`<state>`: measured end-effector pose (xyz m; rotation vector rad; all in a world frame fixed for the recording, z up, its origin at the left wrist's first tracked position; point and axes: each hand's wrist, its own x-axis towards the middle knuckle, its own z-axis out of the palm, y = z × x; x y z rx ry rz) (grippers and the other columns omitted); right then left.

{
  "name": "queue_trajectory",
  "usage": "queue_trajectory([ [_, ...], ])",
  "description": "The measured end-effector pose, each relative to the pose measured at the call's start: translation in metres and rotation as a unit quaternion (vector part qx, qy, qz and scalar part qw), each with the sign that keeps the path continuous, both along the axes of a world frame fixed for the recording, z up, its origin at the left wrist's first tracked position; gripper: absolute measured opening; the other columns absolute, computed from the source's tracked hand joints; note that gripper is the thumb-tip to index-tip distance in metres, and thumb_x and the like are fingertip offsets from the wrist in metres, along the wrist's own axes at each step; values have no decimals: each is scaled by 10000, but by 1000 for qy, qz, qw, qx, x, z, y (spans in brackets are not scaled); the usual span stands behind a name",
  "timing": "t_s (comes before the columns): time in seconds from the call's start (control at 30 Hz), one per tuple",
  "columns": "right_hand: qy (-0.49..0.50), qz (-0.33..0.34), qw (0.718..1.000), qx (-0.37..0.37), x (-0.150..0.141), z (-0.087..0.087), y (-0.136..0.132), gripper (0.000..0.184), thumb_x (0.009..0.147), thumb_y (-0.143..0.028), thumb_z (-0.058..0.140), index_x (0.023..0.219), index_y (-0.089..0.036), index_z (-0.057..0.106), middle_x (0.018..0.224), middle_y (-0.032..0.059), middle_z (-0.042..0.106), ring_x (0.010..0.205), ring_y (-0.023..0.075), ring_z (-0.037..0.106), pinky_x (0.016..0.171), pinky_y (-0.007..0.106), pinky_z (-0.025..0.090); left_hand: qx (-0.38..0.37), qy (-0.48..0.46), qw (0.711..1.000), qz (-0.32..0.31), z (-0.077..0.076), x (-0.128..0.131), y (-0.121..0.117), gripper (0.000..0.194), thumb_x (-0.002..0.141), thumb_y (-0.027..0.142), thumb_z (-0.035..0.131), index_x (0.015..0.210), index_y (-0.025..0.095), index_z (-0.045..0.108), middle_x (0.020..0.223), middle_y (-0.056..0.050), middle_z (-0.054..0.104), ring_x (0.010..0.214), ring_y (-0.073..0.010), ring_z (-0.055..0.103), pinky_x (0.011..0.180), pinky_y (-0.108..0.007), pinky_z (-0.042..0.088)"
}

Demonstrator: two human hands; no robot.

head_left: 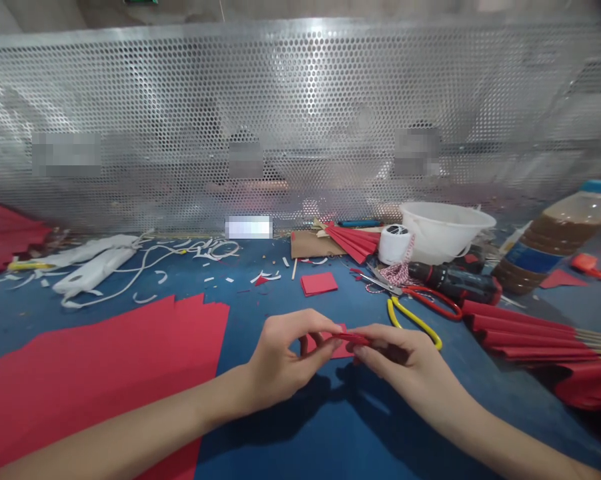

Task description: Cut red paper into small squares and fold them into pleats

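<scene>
Between my two hands is a small folded piece of red paper (351,338), seen nearly edge-on. My left hand (295,350) pinches its left end between thumb and fingers. My right hand (397,353) grips the other end the same way. Just behind and below my fingertips, another flat red paper piece (341,351) partly shows; whether it lies on the table or hangs from my fingers I cannot tell. A small stack of red paper rectangles (319,284) lies a little beyond my hands. Large red sheets (130,360) spread out under and beside my left forearm.
Red-handled scissors (433,303), yellow-handled pliers (415,320), a black drill (455,283) and a string spool (394,245) lie right of centre. Behind them stand a white bucket (445,230) and a brown-filled bottle (550,240). White power strips (97,267) lie left, before a perforated metal panel (310,120).
</scene>
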<state>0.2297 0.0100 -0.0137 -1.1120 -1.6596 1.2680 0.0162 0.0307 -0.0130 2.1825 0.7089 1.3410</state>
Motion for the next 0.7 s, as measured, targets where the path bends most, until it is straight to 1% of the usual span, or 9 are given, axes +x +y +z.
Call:
queue_trajectory([
  [0.07, 10, 8, 1000, -7, 0, 1, -1, 347, 902, -437, 683, 1151, -202, 737, 888, 50, 748, 822, 198, 681, 702, 270, 517, 6, 7, 1000, -21, 0, -2, -1, 177, 876, 56, 657, 1004, 156, 728, 899, -70, 758, 662, -107, 661, 554, -190, 506],
  [0.17, 20, 24, 999, -12, 1, 0, -2, 356, 932, -465, 639, 1157, -203, 723, 783, 25, 709, 741, 172, 663, 634, 251, 493, -15, 7, 999, -31, -1, -2, 0, 172, 879, 62, 661, 1001, 164, 727, 906, -65, 757, 710, -116, 674, 569, -191, 506],
  [0.37, 25, 26, 999, -19, 5, 0, -2, 383, 952, -485, 604, 1195, -201, 687, 774, 15, 673, 733, 162, 645, 596, 241, 442, -69, -2, 998, -2, 0, 1, 2, 103, 888, 119, 678, 959, 164, 739, 879, -57, 757, 673, -108, 656, 551, -195, 490],
  [0.5, 27, 19, 999, -28, 5, -1, -2, 403, 954, -496, 598, 1224, -205, 668, 753, 13, 667, 745, 168, 650, 598, 241, 441, -66, -1, 998, 3, 0, 0, 2, 105, 883, 117, 681, 953, 167, 741, 887, -49, 753, 679, -99, 649, 550, -183, 483],
  [0.7, 21, 21, 999, -35, 4, -4, 0, 429, 939, -478, 628, 1268, -203, 640, 735, 19, 690, 729, 182, 668, 582, 249, 454, -68, -4, 997, 39, -3, 0, 1, 179, 841, 141, 724, 1017, 173, 717, 900, -47, 756, 586, -84, 614, 508, -181, 489],
])
